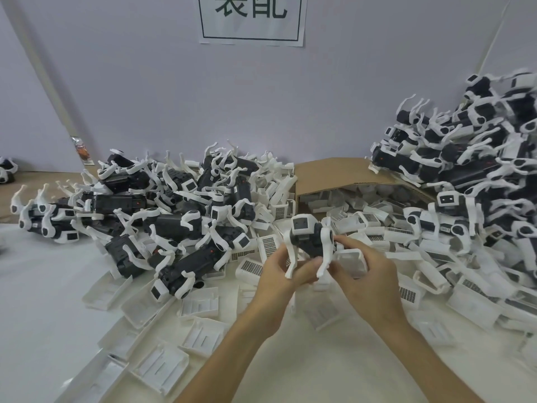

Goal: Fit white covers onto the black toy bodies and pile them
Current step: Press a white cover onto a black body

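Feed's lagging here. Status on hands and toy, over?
Left hand grips toy body by its legs. Right hand holds white cover beside it. Loose covers litter table; nothing blocking.

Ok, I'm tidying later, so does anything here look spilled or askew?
Yes. The cardboard box at the back lies on its side, loose white covers spilling from its mouth over the table. Toy dogs lie in jumbled heaps either side.

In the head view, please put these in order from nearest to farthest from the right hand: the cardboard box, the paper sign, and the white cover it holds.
1. White cover: held in the right hand itself, at the centre.
2. Cardboard box: beyond the hand, further back.
3. Paper sign: farthest, at the top of the view.
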`<state>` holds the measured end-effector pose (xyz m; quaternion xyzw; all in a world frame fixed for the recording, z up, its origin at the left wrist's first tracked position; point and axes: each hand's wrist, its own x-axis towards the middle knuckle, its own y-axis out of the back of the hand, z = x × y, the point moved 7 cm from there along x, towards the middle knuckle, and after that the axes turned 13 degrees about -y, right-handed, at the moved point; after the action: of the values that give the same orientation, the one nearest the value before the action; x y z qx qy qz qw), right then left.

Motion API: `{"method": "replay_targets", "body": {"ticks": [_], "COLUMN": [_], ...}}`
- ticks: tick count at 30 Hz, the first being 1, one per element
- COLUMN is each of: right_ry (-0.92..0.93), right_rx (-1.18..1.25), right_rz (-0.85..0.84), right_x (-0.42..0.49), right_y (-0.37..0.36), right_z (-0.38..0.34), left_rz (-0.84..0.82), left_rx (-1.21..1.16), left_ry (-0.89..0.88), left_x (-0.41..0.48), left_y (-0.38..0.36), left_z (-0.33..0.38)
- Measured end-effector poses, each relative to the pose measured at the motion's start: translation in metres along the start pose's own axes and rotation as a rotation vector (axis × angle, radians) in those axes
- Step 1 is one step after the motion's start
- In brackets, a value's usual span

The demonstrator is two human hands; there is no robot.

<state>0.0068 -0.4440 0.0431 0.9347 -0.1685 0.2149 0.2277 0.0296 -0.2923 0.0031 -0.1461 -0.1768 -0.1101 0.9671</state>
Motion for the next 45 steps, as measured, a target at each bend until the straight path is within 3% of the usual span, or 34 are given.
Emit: {"method": "replay_targets", "body": {"ticks": [3,6,12,16,21,29,39,45], "right_ry": [-0.083,-0.308,-0.493,-0.607,-0.613,-0.593,-0.576,-0.591], "right_rx": [0.073,0.365,0.664,0.84,0.796,0.809,0.838,0.719], "right_rz": [-0.07,-0.194,-0.255,-0.357,-0.373,-0.344,-0.383,-0.284], "right_x": [0.002,0.006,0.011,0.01,0.009,0.009,0.009,0.011], "right_y": [-0.004,-0.011,-0.008,-0.016,-0.018,-0.016,-0.015,-0.013], "right_z": [0.008,0.02,0.029,0.032,0.031,0.027,0.026,0.032], "left_rz": [0.093,0.21,0.178,0.128,0.121,0.093,0.061,-0.001], "left_rx": [0.068,-0.042,-0.41,-0.459,-0.414,-0.554,-0.449,-0.391], "left_ry": [-0.009,0.077,0.155,0.218,0.24,0.263,0.202,0.159], "left_x": [-0.001,0.001,0.003,0.0,-0.001,-0.002,-0.005,-0.004], "left_y": [0.004,0.011,0.01,0.006,0.004,-0.001,-0.007,-0.007], "left_z": [-0.001,-0.005,-0.011,-0.013,-0.014,-0.012,-0.004,-0.007]}}
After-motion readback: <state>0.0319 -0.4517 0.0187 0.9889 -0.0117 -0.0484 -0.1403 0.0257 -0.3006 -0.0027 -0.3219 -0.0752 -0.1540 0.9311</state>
